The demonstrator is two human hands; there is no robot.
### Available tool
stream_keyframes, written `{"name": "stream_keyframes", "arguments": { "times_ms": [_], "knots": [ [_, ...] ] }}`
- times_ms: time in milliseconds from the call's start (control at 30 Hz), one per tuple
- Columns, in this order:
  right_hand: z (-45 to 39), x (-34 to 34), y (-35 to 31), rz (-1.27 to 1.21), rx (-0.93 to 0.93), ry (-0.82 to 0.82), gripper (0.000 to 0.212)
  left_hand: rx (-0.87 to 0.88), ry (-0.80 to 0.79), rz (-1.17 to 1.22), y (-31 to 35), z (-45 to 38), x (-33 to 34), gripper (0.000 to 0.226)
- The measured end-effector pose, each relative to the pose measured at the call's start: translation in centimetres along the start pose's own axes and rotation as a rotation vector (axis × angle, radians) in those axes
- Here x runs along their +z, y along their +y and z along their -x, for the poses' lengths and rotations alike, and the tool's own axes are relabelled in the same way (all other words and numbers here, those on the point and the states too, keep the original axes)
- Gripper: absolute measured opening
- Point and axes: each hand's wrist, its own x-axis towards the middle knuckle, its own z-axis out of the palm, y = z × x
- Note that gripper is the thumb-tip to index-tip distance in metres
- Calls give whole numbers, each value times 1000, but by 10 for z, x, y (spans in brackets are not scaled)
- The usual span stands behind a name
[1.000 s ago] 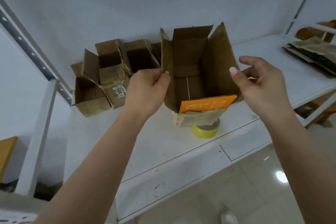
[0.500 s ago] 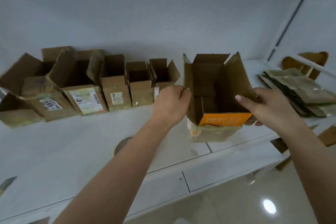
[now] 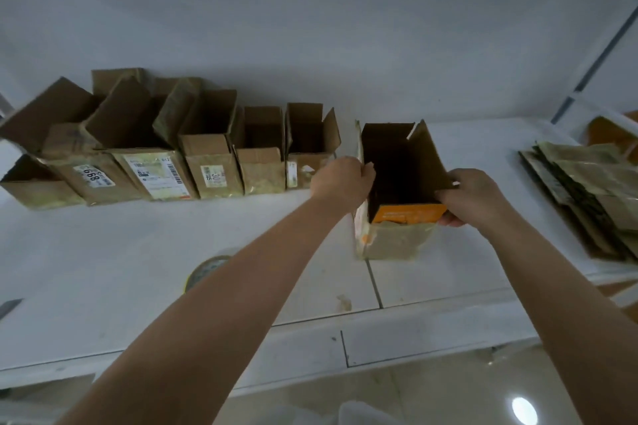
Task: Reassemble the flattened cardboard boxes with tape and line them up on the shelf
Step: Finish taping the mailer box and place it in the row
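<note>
- Cardboard box (image 3: 397,238) with orange front flap: upright on the white shelf (image 3: 103,269), open at the top, interior dark, contents impossible to tell; set apart from the right end of the row.
- Row of boxes (image 3: 207,166) along the back wall to the left: open-topped, flaps up, printed labels on several fronts, insides in shadow.
- Stack of flattened boxes (image 3: 593,197): lying at the right end of the shelf, well apart from the held box.
- Tape roll (image 3: 203,272): flat on the shelf, partly hidden behind the left forearm.
- Left hand (image 3: 340,181): grip closed on the box's left wall, fingers curled over its top edge.
- Right hand (image 3: 473,197): grip closed on the box's right front corner, thumb under the orange flap, fingers against the right flap.
</note>
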Motion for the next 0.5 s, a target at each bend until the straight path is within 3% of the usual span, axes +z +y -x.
{"name": "stream_keyframes", "arguments": {
  "times_ms": [133, 300, 433, 500],
  "knots": [
    [-27, 8, -9, -22, 28, 19, 13, -3, 109, -30, -19, -27, -10, 63],
    [-55, 18, -23, -87, 34, 108, 14, 62, 246, -156, -61, -46, -18, 42],
    [-76, 20, -31, -131, 30, 184, 8, 113, 47, -416, -84, -58, -24, 30],
    [-85, 22, -36, -182, 75, 168, 16, 113, -49, -542, -89, -60, -26, 28]
  ]
}}
